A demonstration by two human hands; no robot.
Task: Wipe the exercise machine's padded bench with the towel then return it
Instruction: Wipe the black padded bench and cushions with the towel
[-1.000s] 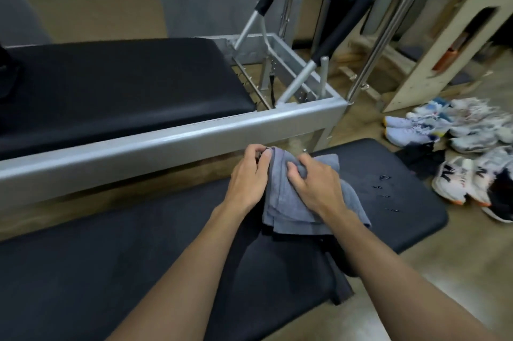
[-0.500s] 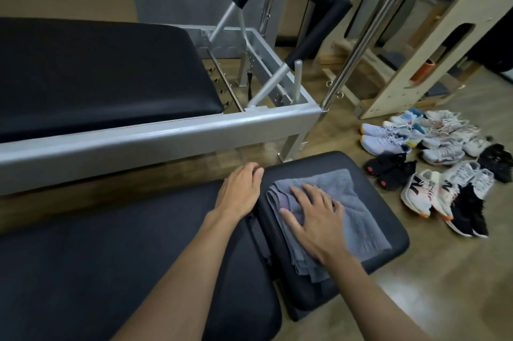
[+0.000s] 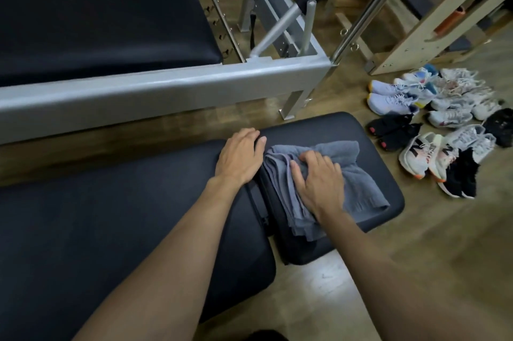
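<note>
Two bare hands work at one end of a black padded vinyl bench [image 3: 111, 229], which is split into a long main section and a smaller end pad [image 3: 319, 129] with a narrow gap between them. The left hand [image 3: 241, 154] lies palm down on the main section right beside that gap, fingers relaxed and holding nothing, its fingertips reaching the pad's far edge. The right hand [image 3: 319, 182] sits on a grey folded cloth towel [image 3: 361, 190], fingers bent and dug into the fabric so that it bunches under the fingertips, gripping it against the pad. The towel lies on the end pad and covers most of its middle, its layered edges reaching the gap side and the near edge. The two hands are just beside each other; whether they touch cannot be told.

Beyond the bench runs the silver-grey metal frame rail [image 3: 166, 85] of another machine, carrying a broad black cushion [image 3: 97, 7]. A shiny steel pole [image 3: 360, 21] rises at its corner, with a pale plywood stand [image 3: 416, 32] behind. On the brown wood-look floor [image 3: 416, 243] to the right, a cluster of white, black and lilac sports shoes [image 3: 449, 117] lies near the end pad.
</note>
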